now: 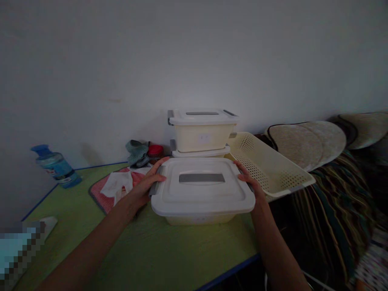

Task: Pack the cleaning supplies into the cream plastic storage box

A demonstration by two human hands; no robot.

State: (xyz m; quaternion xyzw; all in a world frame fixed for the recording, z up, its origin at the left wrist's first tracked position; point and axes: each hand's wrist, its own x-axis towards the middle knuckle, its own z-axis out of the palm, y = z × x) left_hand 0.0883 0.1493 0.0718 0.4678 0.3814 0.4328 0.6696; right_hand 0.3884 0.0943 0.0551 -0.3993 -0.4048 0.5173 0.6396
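Observation:
A white lidded storage box [203, 198] with a grey strip on its lid is in front of me on the green table. My left hand [153, 180] grips its left side by the grey latch, thumb on the lid's edge. On the opposite side my right hand [250, 182] is closed around the box's edge, its fingertips over the lid. Whether the box rests on the table or is slightly raised, I cannot tell. Behind it, a similar cream box [194, 135] sits on top of another lidded box [201, 152], mostly hidden.
A perforated cream basket [266, 165] stands to the right, near rolled cushions [306, 141] and a striped cloth [339, 210]. To the left are a blue water bottle [59, 167], a red mat [98, 194] with white cloth, a grey-green cloth [138, 152] and a red-lidded jar [155, 150].

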